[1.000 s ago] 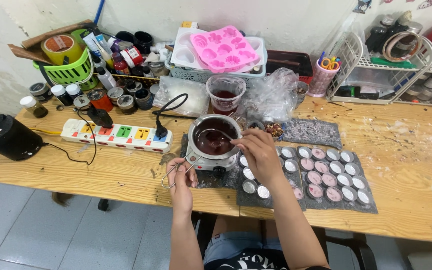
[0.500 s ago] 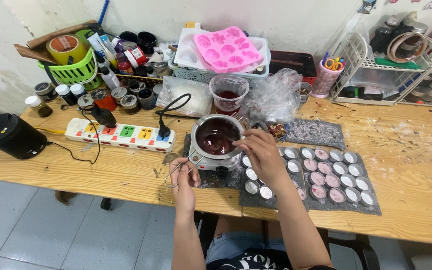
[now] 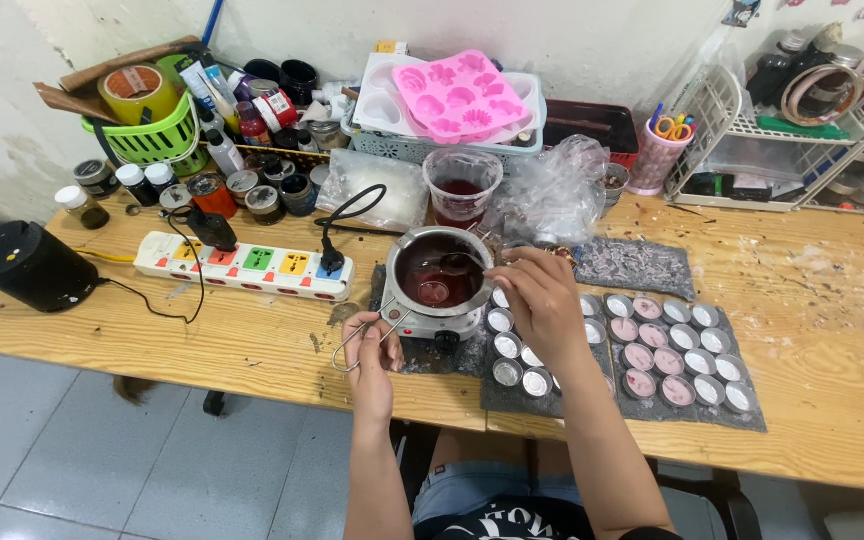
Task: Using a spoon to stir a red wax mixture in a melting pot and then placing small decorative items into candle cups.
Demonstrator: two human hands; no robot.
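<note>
Gripping the wire handle [image 3: 357, 342] closed-fingered with the left hand [image 3: 372, 345] just near-left of the melting pot [image 3: 439, 275], right hand [image 3: 542, 300] pinching a spoon [image 3: 449, 264] lying left-right over the wax.

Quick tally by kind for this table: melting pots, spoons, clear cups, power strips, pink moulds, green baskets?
melting pot, left hand gripping its wire handle: 1
spoon, held by right hand: 1
clear cup of red liquid: 1
power strip: 1
pink mould: 1
green basket: 1
Total: 6
</note>
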